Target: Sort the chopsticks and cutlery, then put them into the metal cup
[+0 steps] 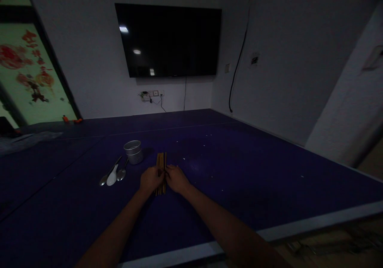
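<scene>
Several yellowish-brown chopsticks (pixel 161 159) lie side by side on the dark blue table, their ends pointing away from me. My left hand (pixel 151 179) rests over their middle, fingers curled and closed on them. From the right, my right hand (pixel 177 179) meets it with bent fingers pinching at the rightmost chopstick, which lies slightly apart from the others. The fingertips of both hands nearly touch, and the exact grip is partly hidden in the dim light.
Left of the hands stands a metal cup (pixel 134 153). Beside it lie a white spoon (pixel 112 177) and two metal spoons, one a nearer metal spoon (pixel 121 174). Clear plastic (pixel 30 139) lies at the far left. The table (pixel 254 172) has small white specks and meets the walls.
</scene>
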Tool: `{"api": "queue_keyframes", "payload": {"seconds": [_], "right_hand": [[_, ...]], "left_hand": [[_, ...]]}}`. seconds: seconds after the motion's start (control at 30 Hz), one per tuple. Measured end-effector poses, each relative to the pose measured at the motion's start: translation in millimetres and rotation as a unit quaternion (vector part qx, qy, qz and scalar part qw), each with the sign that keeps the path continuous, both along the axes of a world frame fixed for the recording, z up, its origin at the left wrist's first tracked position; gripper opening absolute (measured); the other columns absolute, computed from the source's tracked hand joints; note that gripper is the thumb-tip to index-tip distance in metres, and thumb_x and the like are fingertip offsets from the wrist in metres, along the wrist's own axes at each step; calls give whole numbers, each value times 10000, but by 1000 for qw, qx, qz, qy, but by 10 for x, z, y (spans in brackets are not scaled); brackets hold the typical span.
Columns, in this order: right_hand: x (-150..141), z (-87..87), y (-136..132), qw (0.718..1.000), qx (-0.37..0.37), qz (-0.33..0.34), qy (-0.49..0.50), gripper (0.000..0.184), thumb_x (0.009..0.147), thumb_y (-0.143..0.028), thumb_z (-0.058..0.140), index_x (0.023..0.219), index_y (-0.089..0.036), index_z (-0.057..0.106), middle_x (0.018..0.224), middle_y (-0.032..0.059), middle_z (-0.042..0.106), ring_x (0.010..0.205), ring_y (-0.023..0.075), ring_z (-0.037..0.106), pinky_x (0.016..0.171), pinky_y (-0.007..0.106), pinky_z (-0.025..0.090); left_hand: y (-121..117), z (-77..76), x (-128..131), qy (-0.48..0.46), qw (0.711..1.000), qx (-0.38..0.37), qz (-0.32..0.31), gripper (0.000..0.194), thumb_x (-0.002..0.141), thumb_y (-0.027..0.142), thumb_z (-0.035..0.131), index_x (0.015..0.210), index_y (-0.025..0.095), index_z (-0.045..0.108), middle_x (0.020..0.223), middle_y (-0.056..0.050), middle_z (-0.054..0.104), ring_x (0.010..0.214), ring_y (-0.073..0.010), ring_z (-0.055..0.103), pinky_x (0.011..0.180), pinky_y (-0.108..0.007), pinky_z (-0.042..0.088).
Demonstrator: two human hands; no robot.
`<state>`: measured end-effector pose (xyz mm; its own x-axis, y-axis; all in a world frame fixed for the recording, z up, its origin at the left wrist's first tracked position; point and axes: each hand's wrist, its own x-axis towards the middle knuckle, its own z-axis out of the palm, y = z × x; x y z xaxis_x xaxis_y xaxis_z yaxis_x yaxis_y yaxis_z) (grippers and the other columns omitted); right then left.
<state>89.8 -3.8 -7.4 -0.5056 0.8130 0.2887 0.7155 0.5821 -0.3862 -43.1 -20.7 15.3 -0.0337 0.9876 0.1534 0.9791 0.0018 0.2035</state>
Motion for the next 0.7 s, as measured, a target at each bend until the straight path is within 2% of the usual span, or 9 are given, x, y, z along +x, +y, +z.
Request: {"api": "queue_keyframes", "payload": {"seconds": [0.13, 0.23, 0.4, 0.57, 0.7], "right_hand": [[-1, -26, 26, 1000, 3, -8, 8, 385, 870, -177, 373, 1221, -157, 529, 1225, 139, 550, 1172, 220, 469, 996, 393, 321], [0, -27, 28, 1000, 6, -5, -7, 363, 867, -174, 374, 1172, -163, 571, 1245, 148, 535, 1192, 234, 449, 1000, 402, 312], [-4, 12, 20, 1000, 11, -11, -21, 354, 846, -111, 353, 1094, -144, 604, 1128, 134, 601, 1090, 207, 519, 969, 338, 341], [-4, 43, 14, 999, 14, -14, -27, 353, 831, -65, 336, 1025, -121, 625, 1062, 131, 626, 1016, 198, 553, 924, 297, 367], [-9, 41, 22, 999, 11, -14, -27, 350, 833, -65, 338, 1020, -123, 629, 1047, 131, 630, 997, 200, 561, 904, 293, 379]], "left_hand": [[3, -3, -11, 0, 1000, 0, -15, 282, 836, 366, 450, 986, 228, 644, 926, -48, 700, 881, -185, 641, 674, -236, 432], [11, -16, -17, -2, 1000, 7, -19, 297, 841, 385, 437, 992, 236, 645, 921, -45, 700, 872, -183, 641, 681, -241, 441], [10, 8, 50, 35, 999, -9, -5, 319, 844, 396, 411, 933, 211, 654, 899, -76, 694, 859, -201, 645, 712, -263, 457], [-3, 66, 172, 92, 995, -12, -23, 317, 838, 295, 393, 952, 146, 649, 950, -138, 668, 921, -240, 625, 770, -304, 455], [2, 64, 232, 131, 990, 7, -49, 348, 840, 211, 347, 983, 86, 638, 1024, -211, 627, 999, -297, 580, 813, -382, 442]]}}
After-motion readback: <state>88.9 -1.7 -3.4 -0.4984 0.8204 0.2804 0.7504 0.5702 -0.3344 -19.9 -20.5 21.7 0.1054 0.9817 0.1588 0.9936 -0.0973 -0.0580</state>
